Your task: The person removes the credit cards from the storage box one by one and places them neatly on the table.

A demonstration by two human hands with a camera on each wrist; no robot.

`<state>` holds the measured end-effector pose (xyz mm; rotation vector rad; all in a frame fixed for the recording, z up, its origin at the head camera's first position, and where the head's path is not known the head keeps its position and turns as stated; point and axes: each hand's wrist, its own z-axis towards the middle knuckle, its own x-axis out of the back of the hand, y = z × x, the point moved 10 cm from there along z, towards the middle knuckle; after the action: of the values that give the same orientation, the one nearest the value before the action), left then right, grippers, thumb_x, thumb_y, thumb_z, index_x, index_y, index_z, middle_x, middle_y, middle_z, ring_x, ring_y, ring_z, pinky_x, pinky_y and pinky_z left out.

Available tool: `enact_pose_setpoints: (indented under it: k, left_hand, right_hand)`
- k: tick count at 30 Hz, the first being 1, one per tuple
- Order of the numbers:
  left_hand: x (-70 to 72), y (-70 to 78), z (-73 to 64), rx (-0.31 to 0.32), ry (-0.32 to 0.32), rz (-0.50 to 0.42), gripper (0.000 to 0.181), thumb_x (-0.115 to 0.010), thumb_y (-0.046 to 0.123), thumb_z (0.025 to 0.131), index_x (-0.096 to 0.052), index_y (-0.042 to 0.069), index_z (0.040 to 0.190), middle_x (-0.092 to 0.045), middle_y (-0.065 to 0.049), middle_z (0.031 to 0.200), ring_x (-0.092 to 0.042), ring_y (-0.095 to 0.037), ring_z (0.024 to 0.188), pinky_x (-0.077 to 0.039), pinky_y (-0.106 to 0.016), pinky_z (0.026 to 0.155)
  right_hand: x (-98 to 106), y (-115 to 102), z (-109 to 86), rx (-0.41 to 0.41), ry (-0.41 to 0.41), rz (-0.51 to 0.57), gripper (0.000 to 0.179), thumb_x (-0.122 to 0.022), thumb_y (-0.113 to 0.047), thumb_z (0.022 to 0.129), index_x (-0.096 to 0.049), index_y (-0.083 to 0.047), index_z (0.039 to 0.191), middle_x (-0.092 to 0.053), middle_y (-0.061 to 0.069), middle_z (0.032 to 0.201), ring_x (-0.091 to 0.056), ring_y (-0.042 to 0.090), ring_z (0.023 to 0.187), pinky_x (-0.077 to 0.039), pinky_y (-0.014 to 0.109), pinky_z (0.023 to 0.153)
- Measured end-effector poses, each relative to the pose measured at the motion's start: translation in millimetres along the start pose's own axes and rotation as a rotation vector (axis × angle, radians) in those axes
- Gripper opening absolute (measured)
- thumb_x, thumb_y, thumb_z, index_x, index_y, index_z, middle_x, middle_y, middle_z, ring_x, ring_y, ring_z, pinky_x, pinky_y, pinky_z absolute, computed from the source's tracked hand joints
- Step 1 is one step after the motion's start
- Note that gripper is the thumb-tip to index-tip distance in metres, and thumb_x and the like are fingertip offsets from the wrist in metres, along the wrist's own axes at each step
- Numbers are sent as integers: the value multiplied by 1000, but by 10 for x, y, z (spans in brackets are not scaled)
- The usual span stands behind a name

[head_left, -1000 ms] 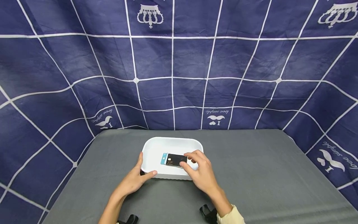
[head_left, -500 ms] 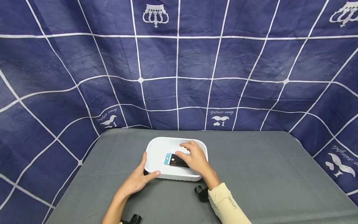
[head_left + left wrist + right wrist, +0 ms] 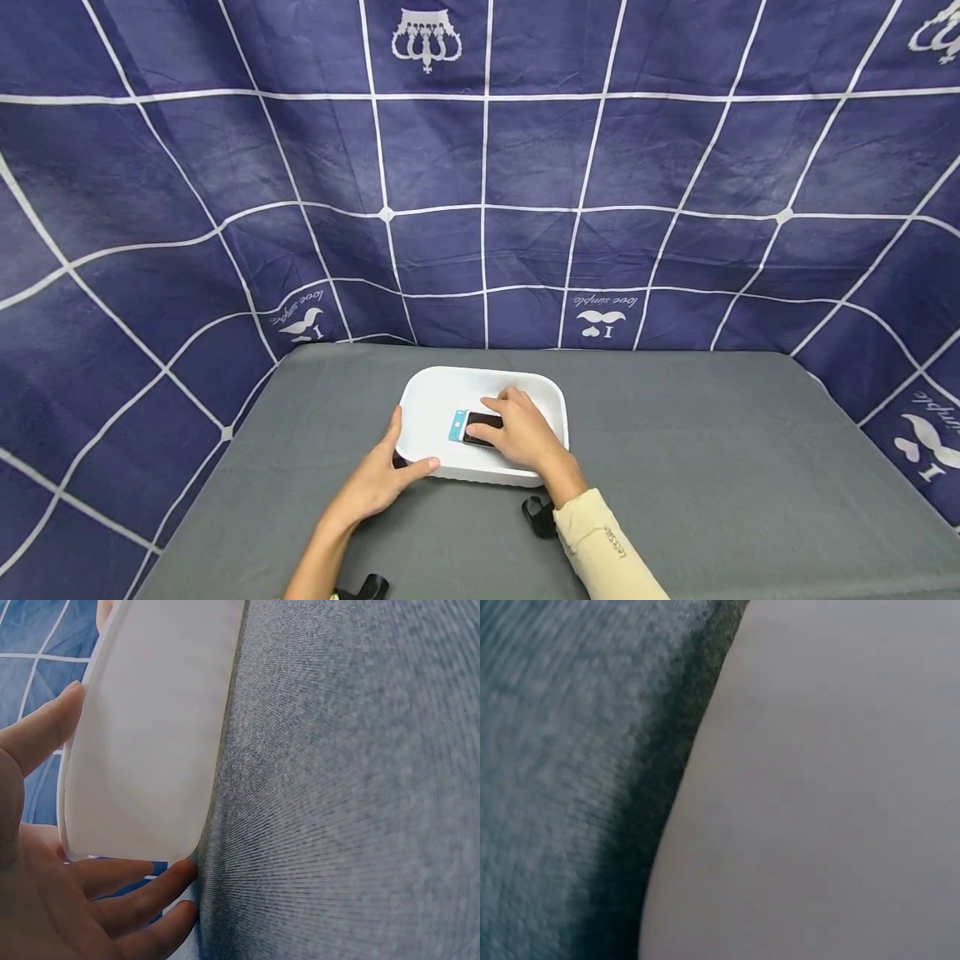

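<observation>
A shallow white tray (image 3: 442, 382) lies on the grey cloth in the head view. Inside it, a black card (image 3: 474, 418) covers part of a blue-and-white card (image 3: 457, 425), whose left end sticks out. My left hand (image 3: 378, 482) spans the tray's near left corner, thumb along the front rim and fingers against the left end. The left wrist view shows those fingers (image 3: 142, 904) nearly straight. Over the cards, my right hand (image 3: 525, 432) has its thumb at the black card and its bent fingers past the card's far edge. It hides the card's right part.
Grey cloth (image 3: 675, 450) covers the table surface around the tray. A blue curtain (image 3: 540, 158) with white lines stands behind and at both sides. Black straps (image 3: 540, 517) sit at the wrists. Only the tray's wall (image 3: 802, 795) and cloth fill the right wrist view.
My right hand has moved from the black card's right end leftward over it, and its thumb and fingers have drawn closer together. The left hand stays at the tray's corner.
</observation>
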<state>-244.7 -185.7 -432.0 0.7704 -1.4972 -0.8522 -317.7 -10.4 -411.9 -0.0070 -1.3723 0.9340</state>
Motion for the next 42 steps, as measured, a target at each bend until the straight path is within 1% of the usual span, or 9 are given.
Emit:
enact_pose_setpoints:
  k: [4, 7, 13, 18, 25, 31, 35, 39, 42]
  left_hand:
    - [-5, 16, 10, -2, 5, 1, 110, -77, 37, 87, -2, -5, 155, -8, -23, 160, -15, -37, 144, -16, -54, 113]
    - [-5, 15, 15, 0, 6, 1, 110, -77, 38, 87, -2, -4, 156, -8, -22, 161, -15, -37, 145, -16, -54, 113]
    - [2, -14, 18, 12, 12, 17, 110, -77, 39, 86, -2, -3, 156, -10, -23, 160, -16, -38, 144, -17, -55, 112]
    - [0, -20, 21, 14, 15, 23, 110, -77, 39, 86, -3, -3, 156, -12, -24, 159, -18, -39, 143, -19, -56, 111]
    - [-6, -16, 25, 29, 12, 34, 108, -76, 38, 87, -3, -1, 157, -12, -23, 160, -19, -40, 143, -20, -57, 111]
    - [-18, -1, 39, 26, 10, 33, 108, -76, 37, 87, -3, -1, 157, -12, -23, 160, -18, -40, 143, -19, -57, 111]
    - [-23, 3, 40, 24, 10, 31, 109, -77, 38, 87, -4, -1, 157, -12, -23, 159, -19, -40, 143, -19, -56, 111]
    - [-16, -18, 23, 41, 13, 36, 108, -76, 40, 87, -4, 1, 157, -12, -23, 160, -18, -40, 144, -18, -57, 111]
    - [-4, -38, 4, 55, 19, 41, 108, -76, 39, 87, -4, 2, 158, -12, -22, 160, -18, -40, 144, -19, -57, 111]
  right_hand:
    - [14, 40, -9, -33, -7, 32, 58, -74, -42, 88, -66, 0, 127, -59, 13, 110, -52, 26, 101, -42, 43, 93]
    - [3, 75, -6, -68, -27, 46, 60, -72, -42, 89, -64, 1, 129, -58, 13, 110, -52, 26, 101, -42, 43, 92]
    - [-63, 102, -9, -106, -98, 18, 61, -70, -43, 90, -62, 4, 130, -58, 16, 110, -52, 28, 102, -42, 44, 92]
    - [-99, 119, -12, -124, -130, -9, 63, -72, -43, 88, -62, 3, 130, -58, 17, 110, -52, 27, 100, -42, 43, 89]
    - [-104, 126, -16, -119, -153, -54, 62, -77, -43, 83, -65, 0, 126, -55, 12, 104, -49, 26, 95, -42, 42, 84]
    - [-129, 138, -21, -120, -190, -87, 53, -84, -31, 77, -69, -2, 118, -51, 9, 100, -47, 24, 92, -41, 39, 81]
    - [-161, 174, -24, -155, -222, -111, 53, -84, -27, 78, -68, -2, 122, -50, 8, 102, -45, 23, 94, -39, 37, 82]
    - [-169, 163, -8, -148, -224, -128, 48, -84, -27, 79, -69, -2, 118, -51, 7, 97, -45, 23, 91, -39, 36, 79]
    - [-164, 138, 1, -131, -208, -114, 46, -85, -27, 78, -70, -2, 114, -51, 6, 93, -45, 23, 88, -39, 36, 77]
